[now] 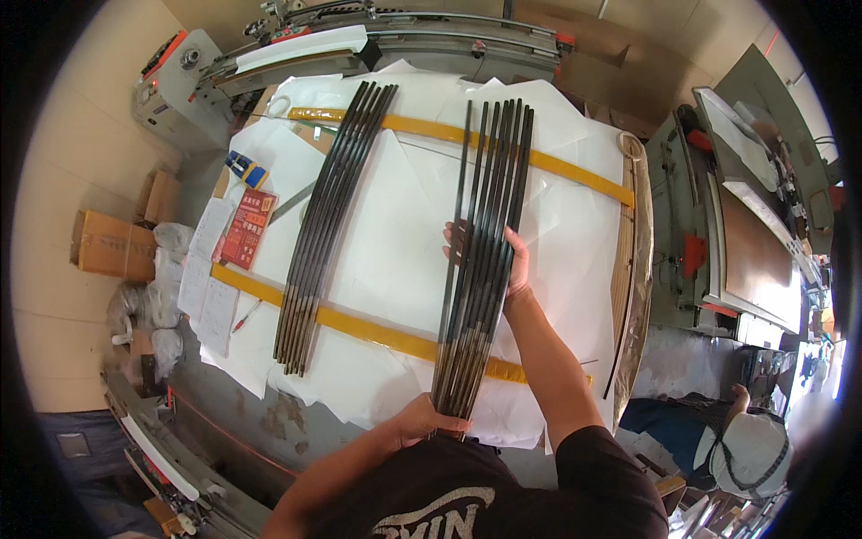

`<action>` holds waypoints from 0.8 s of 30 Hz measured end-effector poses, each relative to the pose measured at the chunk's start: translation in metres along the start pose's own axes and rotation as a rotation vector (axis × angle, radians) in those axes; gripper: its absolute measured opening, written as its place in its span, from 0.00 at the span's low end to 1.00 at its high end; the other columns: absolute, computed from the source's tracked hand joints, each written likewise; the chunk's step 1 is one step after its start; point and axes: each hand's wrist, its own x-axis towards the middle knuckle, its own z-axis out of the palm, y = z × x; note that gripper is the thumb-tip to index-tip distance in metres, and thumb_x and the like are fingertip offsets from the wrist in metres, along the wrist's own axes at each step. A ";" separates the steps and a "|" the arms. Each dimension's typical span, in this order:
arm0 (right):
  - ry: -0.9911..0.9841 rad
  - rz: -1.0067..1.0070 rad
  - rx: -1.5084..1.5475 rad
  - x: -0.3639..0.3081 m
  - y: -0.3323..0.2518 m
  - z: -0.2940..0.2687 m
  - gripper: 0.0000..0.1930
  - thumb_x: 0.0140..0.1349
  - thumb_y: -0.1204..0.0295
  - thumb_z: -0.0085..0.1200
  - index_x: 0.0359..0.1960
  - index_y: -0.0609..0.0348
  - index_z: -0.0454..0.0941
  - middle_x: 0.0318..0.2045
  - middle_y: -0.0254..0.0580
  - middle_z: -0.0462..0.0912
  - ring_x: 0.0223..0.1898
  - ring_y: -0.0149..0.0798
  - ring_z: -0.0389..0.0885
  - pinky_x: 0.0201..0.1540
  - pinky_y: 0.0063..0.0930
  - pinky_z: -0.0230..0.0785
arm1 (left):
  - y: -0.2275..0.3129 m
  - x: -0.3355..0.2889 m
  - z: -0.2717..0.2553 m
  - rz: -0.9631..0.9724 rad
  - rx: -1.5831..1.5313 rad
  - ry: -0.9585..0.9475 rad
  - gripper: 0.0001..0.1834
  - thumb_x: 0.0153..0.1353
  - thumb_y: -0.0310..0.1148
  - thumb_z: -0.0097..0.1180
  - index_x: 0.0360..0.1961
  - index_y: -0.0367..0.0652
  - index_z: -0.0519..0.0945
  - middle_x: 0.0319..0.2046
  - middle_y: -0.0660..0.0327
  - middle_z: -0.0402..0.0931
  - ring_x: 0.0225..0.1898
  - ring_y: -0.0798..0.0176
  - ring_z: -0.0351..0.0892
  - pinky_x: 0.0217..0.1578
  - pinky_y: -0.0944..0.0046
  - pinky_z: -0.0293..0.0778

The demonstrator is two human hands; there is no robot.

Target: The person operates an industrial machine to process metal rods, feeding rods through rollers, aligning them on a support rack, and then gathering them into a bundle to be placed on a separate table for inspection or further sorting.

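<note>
A bundle of long, thin dark rods [485, 207], glossy black and browner toward the near end, is in both my hands. My right hand [518, 262] wraps around the bundle near its middle from beneath, with fingertips showing on its left side. At the near end, close to my body, my left hand [429, 419] is closed on the rods with its thumb on top. One rod at the left of the bundle stands slightly apart from the others at the far end. A second group of similar rods [332, 225] lies to the left across two yellow strips [377, 332].
White paper sheets [386, 225] cover the table. A red booklet [248, 229], written sheets [215, 310], a pen [245, 316] and a blue-yellow tool [246, 169] lie left. Machines stand behind and right [754, 242]. Another person [745, 449] is at lower right.
</note>
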 end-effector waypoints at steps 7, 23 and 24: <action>-0.074 -0.062 0.088 0.004 0.001 -0.003 0.38 0.61 0.58 0.58 0.65 0.80 0.67 0.60 0.62 0.78 0.59 0.50 0.80 0.69 0.39 0.72 | 0.003 -0.003 0.005 0.046 0.175 0.060 0.15 0.52 0.31 0.80 0.37 0.39 0.86 0.32 0.60 0.86 0.34 0.65 0.84 0.40 0.63 0.79; -0.241 -0.150 -0.097 -0.020 0.083 0.109 0.44 0.60 0.59 0.61 0.72 0.75 0.58 0.63 0.56 0.71 0.65 0.50 0.72 0.72 0.44 0.66 | -0.031 -0.103 -0.033 0.338 0.463 0.199 0.20 0.51 0.32 0.76 0.42 0.32 0.85 0.35 0.55 0.88 0.39 0.61 0.84 0.47 0.60 0.77; -0.292 -0.121 -0.086 -0.024 0.094 0.122 0.44 0.61 0.59 0.60 0.73 0.74 0.56 0.63 0.56 0.71 0.65 0.50 0.72 0.74 0.44 0.64 | -0.033 -0.123 -0.037 0.370 0.477 0.174 0.21 0.52 0.32 0.76 0.44 0.31 0.85 0.38 0.53 0.88 0.41 0.59 0.85 0.49 0.58 0.77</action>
